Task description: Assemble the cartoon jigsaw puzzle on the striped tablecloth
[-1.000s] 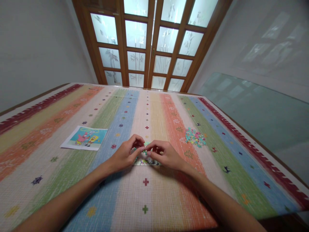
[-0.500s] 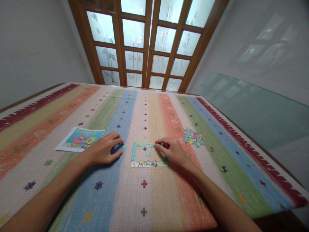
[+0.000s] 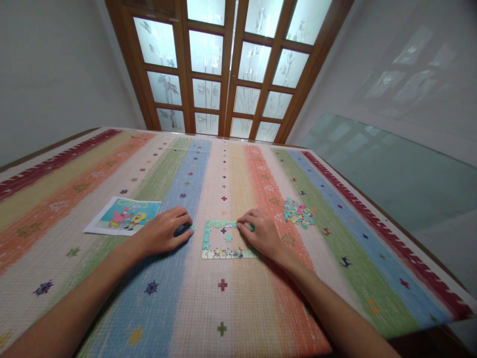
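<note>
A partly joined jigsaw border (image 3: 206, 241) lies on the striped cloth in front of me, with its right side partly hidden by my right hand. Inside it rests a loose teal puzzle piece (image 3: 228, 238). My right hand (image 3: 260, 232) is closed at the border's top edge, thumb and index finger pinched on a puzzle piece there that they mostly cover. To the left of the border, my left hand (image 3: 169, 229) has its thumb and index finger closed round a small teal puzzle piece (image 3: 193, 228), just above or on the cloth.
Left of my left hand lies a printed cartoon picture (image 3: 124, 216), its corner behind my wrist. A heap of loose puzzle pieces (image 3: 298, 213) sits to the right. The table's striped cloth (image 3: 223, 308) runs toward wooden glass-paned doors (image 3: 227, 74).
My left thumb and index finger have closed in on the teal piece. My right hand has shifted slightly left along the top edge, still pinching.
</note>
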{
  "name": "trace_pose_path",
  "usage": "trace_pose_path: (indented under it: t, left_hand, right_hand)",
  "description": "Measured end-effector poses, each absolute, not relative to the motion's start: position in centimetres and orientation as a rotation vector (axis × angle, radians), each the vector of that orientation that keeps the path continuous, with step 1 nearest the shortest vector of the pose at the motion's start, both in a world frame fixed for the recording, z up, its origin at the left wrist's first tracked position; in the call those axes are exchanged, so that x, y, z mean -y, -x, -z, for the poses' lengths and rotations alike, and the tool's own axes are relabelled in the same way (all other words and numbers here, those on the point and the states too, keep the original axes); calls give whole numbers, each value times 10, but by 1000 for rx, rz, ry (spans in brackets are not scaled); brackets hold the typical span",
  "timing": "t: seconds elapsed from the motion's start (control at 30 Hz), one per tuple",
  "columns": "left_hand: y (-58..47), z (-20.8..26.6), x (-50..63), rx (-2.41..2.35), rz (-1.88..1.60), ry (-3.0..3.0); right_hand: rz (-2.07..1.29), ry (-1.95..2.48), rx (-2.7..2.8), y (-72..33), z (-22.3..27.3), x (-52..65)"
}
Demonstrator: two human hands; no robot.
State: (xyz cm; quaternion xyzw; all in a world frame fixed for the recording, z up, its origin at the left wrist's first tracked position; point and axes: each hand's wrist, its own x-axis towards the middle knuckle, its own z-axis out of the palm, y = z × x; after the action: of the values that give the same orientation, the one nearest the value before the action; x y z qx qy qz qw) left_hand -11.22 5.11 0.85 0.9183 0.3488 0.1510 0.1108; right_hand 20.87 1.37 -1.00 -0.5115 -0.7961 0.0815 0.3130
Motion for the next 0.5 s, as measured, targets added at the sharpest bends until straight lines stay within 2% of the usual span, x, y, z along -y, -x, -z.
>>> trace_pose_path:
  t: [0.2,0.5]
  left_hand:
    - [110,-8,-51,-1033,-467,-2673]
    - [105,-6,-48,-1104,-487,-2576]
  right_hand:
    - [-209,1130,2208,-215,8,-11]
    - [-171,1067,2245,-218,15,-12]
